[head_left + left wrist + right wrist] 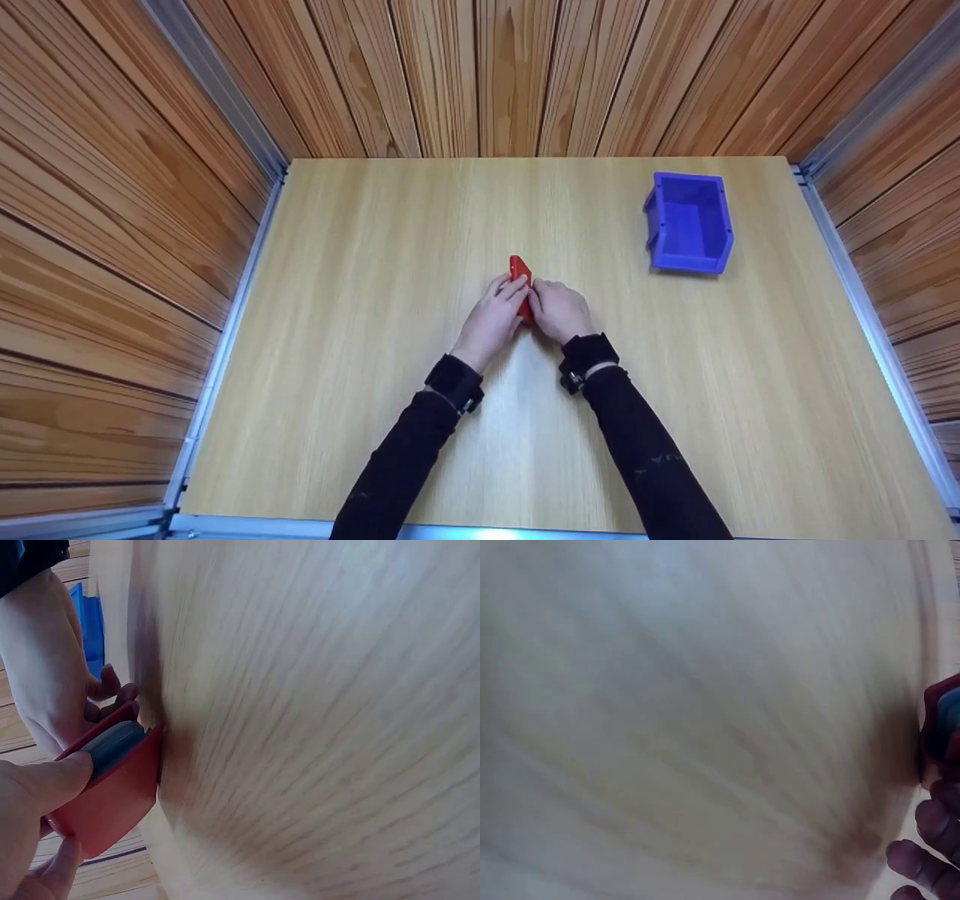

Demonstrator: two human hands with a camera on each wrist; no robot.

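- Black left sleeve [405,465] and right sleeve [652,450]: both on the near side of the blue bin [690,225], the left one farther to the bin's left.
- Black straps, the left strap [454,381] and the right strap [587,352], around the wrists, nearer than the bin and to its left.
- Left hand [491,319]: left of the bin and nearer than it, pinching the red case [112,802], with the thumb at the open edge.
- Right hand [559,307]: between the left hand and the bin's side of the worktop [360,337], its fingers bent close against the case (whether they pinch it, I cannot tell; the right wrist view cuts the hand off).
- The case itself: on the bin's left, nearer than the bin and well apart from it, tilted up with one edge at the worktop. Its mouth gapes, showing bluish-grey contents [116,744].
- The bin: upright on the worktop, its open top showing a bare inside.
- Right plank wall [919,270]: to the right of the bin, with a metal rail [862,315] between.
- Back plank wall [517,82]: beyond the bin, at the worktop's far edge.
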